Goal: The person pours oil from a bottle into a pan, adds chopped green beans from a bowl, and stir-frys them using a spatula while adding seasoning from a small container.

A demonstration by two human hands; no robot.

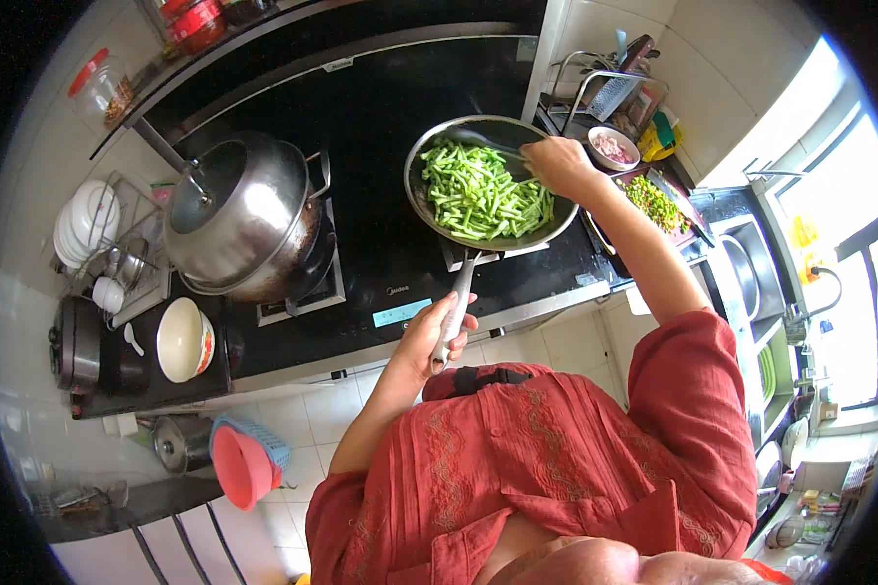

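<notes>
My left hand (433, 335) is closed around the pale handle (455, 314) of a frying pan (418, 191). Cut green beans (483, 194) lie heaped in the pan, which sits over the right burner of a black gas hob (380, 241). At the pan's upper right rim, my right hand (560, 168) grips a cooking utensil (494, 145), probably a spatula. Its shaft reaches into the pan above the beans; blur and the beans obscure its tip.
A lidded steel wok (256, 219) occupies the left burner. On the right are a bowl of raw meat (613, 148) and a cutting board with chopped peppers (651, 201) and a knife (677, 197). An enamel bowl (183, 340) and dish rack (143, 281) stand left.
</notes>
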